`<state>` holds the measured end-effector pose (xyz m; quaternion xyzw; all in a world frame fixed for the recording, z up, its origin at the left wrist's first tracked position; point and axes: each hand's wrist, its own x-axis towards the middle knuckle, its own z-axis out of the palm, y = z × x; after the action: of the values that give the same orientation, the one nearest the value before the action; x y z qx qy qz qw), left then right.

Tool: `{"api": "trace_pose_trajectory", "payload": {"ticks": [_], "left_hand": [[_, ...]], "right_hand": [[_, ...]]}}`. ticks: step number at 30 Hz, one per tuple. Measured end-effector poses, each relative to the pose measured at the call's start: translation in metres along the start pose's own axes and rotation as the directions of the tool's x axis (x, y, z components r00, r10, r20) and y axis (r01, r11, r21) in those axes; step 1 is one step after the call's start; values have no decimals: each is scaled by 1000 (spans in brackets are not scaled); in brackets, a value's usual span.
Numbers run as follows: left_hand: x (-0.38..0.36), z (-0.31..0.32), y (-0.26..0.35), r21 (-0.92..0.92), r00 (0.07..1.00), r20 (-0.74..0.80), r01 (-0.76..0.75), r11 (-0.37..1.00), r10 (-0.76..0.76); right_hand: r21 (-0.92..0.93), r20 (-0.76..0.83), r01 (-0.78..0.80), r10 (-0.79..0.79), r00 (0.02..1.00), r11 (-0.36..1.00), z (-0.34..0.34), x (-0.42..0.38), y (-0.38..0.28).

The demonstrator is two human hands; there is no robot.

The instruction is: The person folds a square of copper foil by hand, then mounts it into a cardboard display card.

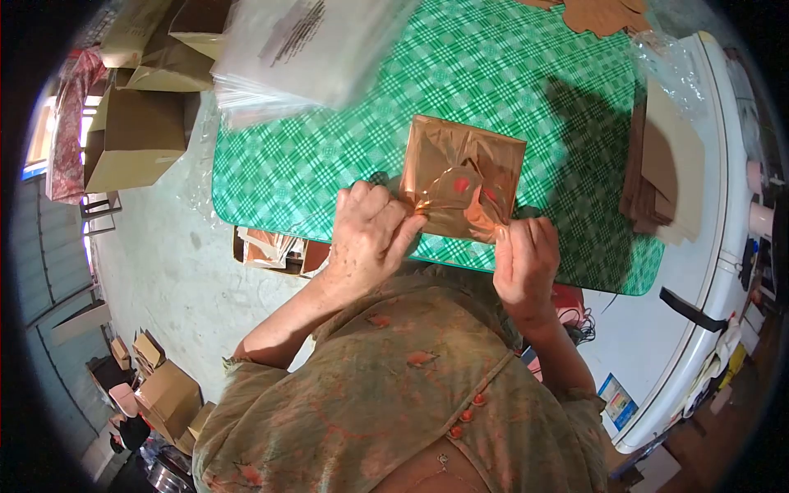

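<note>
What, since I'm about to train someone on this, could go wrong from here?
The shiny copper-coloured packet already looks creased, so pulling by the left hand and right hand at its lower corners might wrinkle or tear it. It also sits close to the near edge of the green table, so it could slip off if the grip loosens.

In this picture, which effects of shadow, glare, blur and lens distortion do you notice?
Head view: rounded, fisheye-like image with black corners; head view: dark shadow over the right part of the green tablecloth; head view: bright glints on the copper-coloured packet between left hand and right hand; head view: stack of plastic bags looks blurred, its print unreadable.
</note>
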<state>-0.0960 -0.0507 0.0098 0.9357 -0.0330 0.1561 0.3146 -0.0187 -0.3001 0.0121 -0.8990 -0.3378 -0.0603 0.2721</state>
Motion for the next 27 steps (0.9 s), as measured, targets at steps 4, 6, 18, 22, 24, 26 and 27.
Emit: {"api": "trace_pose_trajectory", "payload": {"ticks": [4,6,18,22,24,26,27], "left_hand": [[4,6,-1,49,1000,-22,-10,999,11],[6,6,-1,64,1000,-12,1,998,-1],[0,-11,-10,5,999,41,34,999,-34],[7,-3,-9,75,999,15,35,997,-36],[10,-2,-7,100,999,8,33,994,-34],[11,0,-6,101,1000,-10,23,995,-22],[12,0,-6,102,1000,-19,19,995,-17]], "right_hand": [[-39,5,-21,21,1000,999,2,3,0],[-55,3,-25,26,1000,998,3,5,-2],[-117,64,-88,96,993,989,2,12,-10],[-127,88,-101,113,990,987,-2,17,-13],[-141,97,-109,123,988,984,-2,20,-14],[-155,103,-117,134,986,981,-2,22,-15],[-154,110,-117,135,985,981,-1,23,-15]]}}
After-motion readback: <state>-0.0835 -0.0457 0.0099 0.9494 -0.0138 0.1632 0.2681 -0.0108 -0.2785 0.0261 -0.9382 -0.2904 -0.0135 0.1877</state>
